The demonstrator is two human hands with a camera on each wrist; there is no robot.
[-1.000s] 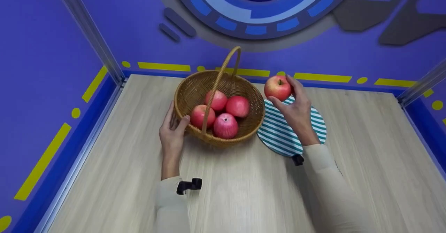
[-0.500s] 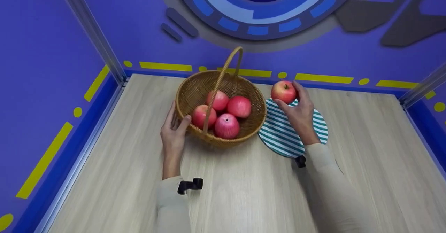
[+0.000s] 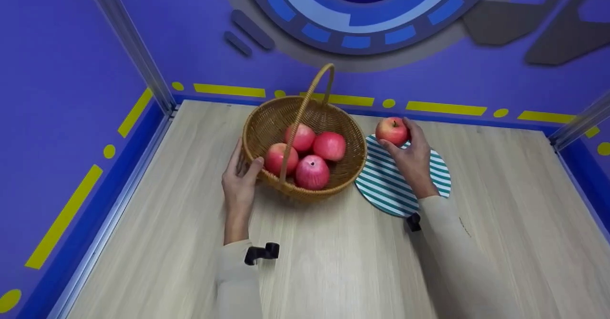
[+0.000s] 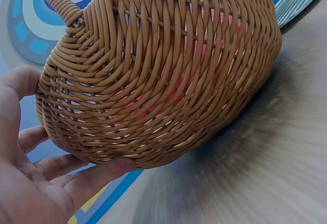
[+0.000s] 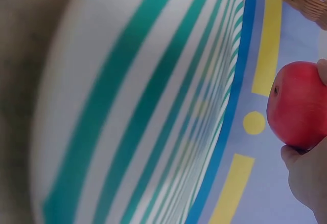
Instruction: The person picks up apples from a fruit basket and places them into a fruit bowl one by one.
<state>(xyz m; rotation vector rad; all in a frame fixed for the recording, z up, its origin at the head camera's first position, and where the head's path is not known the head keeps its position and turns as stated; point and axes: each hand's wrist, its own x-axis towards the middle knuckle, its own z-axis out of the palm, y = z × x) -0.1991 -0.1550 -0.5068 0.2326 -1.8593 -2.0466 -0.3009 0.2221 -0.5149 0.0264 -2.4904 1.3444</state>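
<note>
At the centre of the head frame, the left hand (image 3: 239, 185) grips the wicker basket (image 3: 265, 127), thumb at the rim and fingers beneath, presumably to steady it and the four apples (image 3: 312, 173) inside. Right of centre, the right hand (image 3: 415, 160) pinches a fifth apple (image 3: 391, 131) between thumb and fingers above the striped disc (image 3: 381, 180), a side hold that likely leaves its underside free

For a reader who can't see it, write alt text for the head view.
A person's right hand holds a round red-and-yellow apple near the far edge of a flat round green-and-white striped board, while the left hand grips the side of a round brown wicker basket holding four red-pink fruits. A pale wood-grain table lies beneath.
</note>
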